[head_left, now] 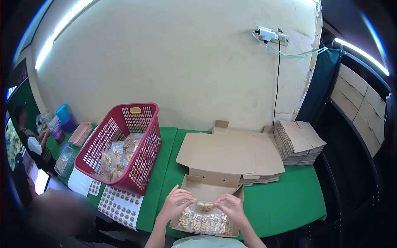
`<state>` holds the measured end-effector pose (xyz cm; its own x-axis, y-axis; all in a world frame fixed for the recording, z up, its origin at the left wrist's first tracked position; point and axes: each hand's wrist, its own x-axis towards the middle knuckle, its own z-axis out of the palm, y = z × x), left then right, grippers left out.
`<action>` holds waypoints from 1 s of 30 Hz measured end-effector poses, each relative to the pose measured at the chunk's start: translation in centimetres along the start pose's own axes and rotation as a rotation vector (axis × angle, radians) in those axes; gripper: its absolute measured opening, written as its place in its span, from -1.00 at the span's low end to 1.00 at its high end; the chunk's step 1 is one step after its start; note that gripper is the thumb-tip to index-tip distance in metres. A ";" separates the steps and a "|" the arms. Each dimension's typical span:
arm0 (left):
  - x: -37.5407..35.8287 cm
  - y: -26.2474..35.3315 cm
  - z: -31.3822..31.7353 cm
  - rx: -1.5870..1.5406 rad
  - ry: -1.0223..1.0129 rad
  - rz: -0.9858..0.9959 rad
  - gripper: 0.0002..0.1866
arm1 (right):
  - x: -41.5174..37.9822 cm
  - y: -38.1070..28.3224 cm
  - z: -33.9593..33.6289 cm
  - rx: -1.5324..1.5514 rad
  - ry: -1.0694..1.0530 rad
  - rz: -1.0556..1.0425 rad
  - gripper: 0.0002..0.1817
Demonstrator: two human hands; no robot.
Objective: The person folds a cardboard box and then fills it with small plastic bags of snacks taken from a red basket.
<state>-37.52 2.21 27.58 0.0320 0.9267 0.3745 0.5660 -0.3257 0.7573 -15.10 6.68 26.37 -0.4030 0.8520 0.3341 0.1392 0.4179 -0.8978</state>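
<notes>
My left hand (pixel 175 205) and my right hand (pixel 233 207) pinch the two upper corners of a clear packet (pixel 205 206) of pale, curved, cashew-like pieces. It hangs between my fingers over an open cardboard box (pixel 202 191) right in front of me. Along the near part of the box lie several similar filled packets (pixel 202 223), side by side with small labels on them. The held packet overlaps the tops of these in this view.
Flattened cardboard boxes (pixel 223 153) lie behind the open box, with a folded stack (pixel 300 142) to the right. A red basket (pixel 144 175) of packets stands left, beside sticker sheets (pixel 120 205) on the green-covered table (pixel 289 202). People (pixel 62 215) are at the left, near smaller baskets (pixel 80 133).
</notes>
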 end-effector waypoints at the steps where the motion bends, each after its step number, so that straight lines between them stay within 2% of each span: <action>1: -0.1 -0.4 0.0 -0.016 0.012 -0.014 -0.93 | -0.1 0.3 0.3 0.017 -0.004 0.008 -0.87; 5: -0.1 -2.4 -0.3 -0.009 0.086 -0.042 -0.94 | -0.2 0.7 1.5 0.038 -0.036 0.023 -0.90; 6: -0.1 -2.7 -0.3 -0.029 0.105 -0.059 -0.94 | -0.3 0.8 2.0 0.031 -0.042 -0.045 -0.90; 10: -0.8 -3.5 0.5 -0.120 0.190 -0.107 -0.89 | -0.4 1.7 3.6 0.111 -0.002 0.050 -0.91; 11: -0.7 -3.5 0.9 -0.144 0.217 -0.115 -0.88 | -0.3 2.0 3.8 0.159 0.067 0.095 -0.91; 12: -0.7 -1.7 1.5 -0.291 0.330 -0.229 -0.82 | -0.2 2.3 3.9 0.208 0.134 0.140 -0.91; 15: -2.1 -2.9 4.9 -0.517 0.518 -0.196 -0.77 | -0.2 4.2 4.7 0.277 0.233 0.207 -0.90; 18: -3.4 -2.0 5.9 -0.130 0.329 -0.108 -0.79 | -0.8 6.7 6.3 0.174 0.184 0.242 -0.89; 21: -4.7 -2.6 5.8 -0.090 0.024 -0.147 -0.17 | -1.5 7.4 9.3 0.330 0.090 0.273 -0.87; 24: -6.2 -5.0 6.0 -0.118 0.098 -0.309 -0.37 | -0.8 6.4 10.1 -0.189 0.043 -0.134 -0.76; 25: -6.4 -5.5 6.0 -0.143 0.106 -0.347 -0.43 | -0.4 5.8 10.0 -0.233 0.081 -0.120 -0.70; 26: -6.5 -5.7 6.4 -0.278 0.262 -0.417 -0.65 | 0.0 5.2 9.8 -0.278 0.116 -0.105 -0.64; 27: -6.4 -5.8 6.2 -0.343 0.289 -0.424 -0.69 | 0.4 4.8 9.7 -0.323 0.150 -0.088 -0.58; 29: -6.4 -6.3 5.4 -0.470 0.339 -0.435 -0.76 | 0.6 7.0 10.1 -0.111 0.059 -0.005 -0.50; 30: -6.7 -6.7 5.0 -0.586 0.285 -0.561 -0.80 | 1.1 6.9 10.2 -0.005 0.013 0.041 -0.47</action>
<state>-37.39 -0.86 17.36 -0.3780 0.9226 -0.0774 -0.0832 0.0494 0.9953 -23.86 7.31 17.60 -0.3848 0.8724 0.3013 0.1594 0.3844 -0.9093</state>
